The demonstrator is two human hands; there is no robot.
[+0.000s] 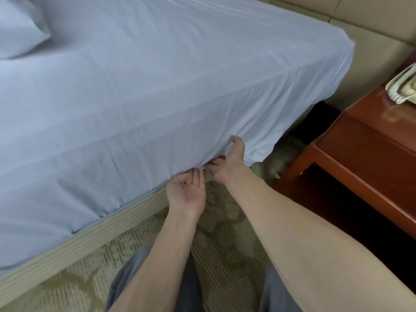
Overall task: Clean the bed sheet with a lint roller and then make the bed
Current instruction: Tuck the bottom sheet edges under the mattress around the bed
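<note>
Carpeted room, sheet [157, 86] spread over the bed [90, 231], loose at its near right side. Right hand [227, 163] pinches that hanging edge; left hand [186, 194] curls just beside it, grip unclear. Looks soft and light, so I'd grab the hem.

Patterned carpet [225, 233] meets a red-brown nightstand [360, 158] and beige, possibly padded wall [371, 21]

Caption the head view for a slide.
Right hand pinches the hanging edge of the pale blue striped bed sheet, left hand beneath it, beside a reddish-brown wooden nightstand.
</note>
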